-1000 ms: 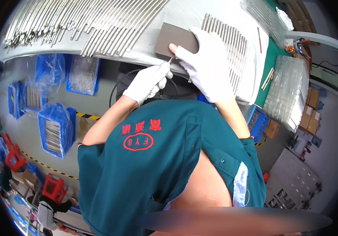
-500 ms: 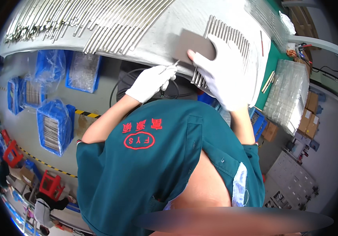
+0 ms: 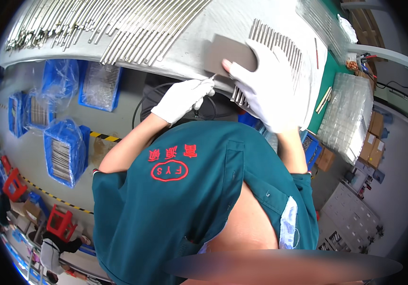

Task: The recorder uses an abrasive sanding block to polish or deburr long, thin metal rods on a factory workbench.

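My left hand (image 3: 183,99), in a white glove, is closed in a pinch at the table's near edge. A short bit of thin metal rod (image 3: 213,76) sticks out past its fingertips; the rest is hidden. In a white glove with a bare fingertip showing, my right hand (image 3: 273,88) grips a flat brown rectangular pad (image 3: 230,54). The pad lies above the tip of the thin rod, and I cannot tell whether they touch. Under and beside my right hand runs a row of metal rods (image 3: 265,34), partly covered by the glove.
Many metal rods (image 3: 132,35) lie side by side on the white-covered table (image 3: 192,52) at the left. Clear plastic packs (image 3: 349,114) stand at the right. Blue crates (image 3: 66,152) with rods sit on the floor at left, near red stools (image 3: 61,223). A person (image 3: 52,254) is at far lower left.
The brown pad and my right hand have shifted slightly left. My left hand stays in nearly the same place with its pinch unchanged.
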